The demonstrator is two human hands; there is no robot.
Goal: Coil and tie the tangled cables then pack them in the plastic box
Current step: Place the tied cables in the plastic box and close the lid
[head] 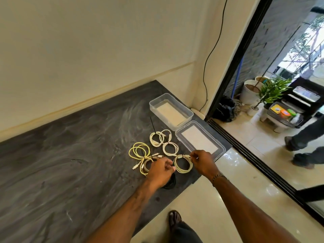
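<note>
A cream coiled cable [183, 165] lies on the dark counter [73, 155] between my hands. My right hand [204, 162] pinches the coil's top, where a thin black tie crosses it. My left hand [160, 170] is curled, its fingers close to the coil's left side; what it holds is hidden. Left of it lie loose yellow cables [139, 151] with white plugs. Behind sit two tied white coils [158, 139] [170, 149]. The open clear plastic box [171, 109] stands at the back, its lid [199, 140] flat beside it.
A loose black cable tie [152, 125] lies near the box. A black cable [171, 181] sits partly under my left wrist. The counter's edge runs just right of the lid. Beyond a sliding door track [245, 149], another person's legs [305, 146] cross the floor by potted plants.
</note>
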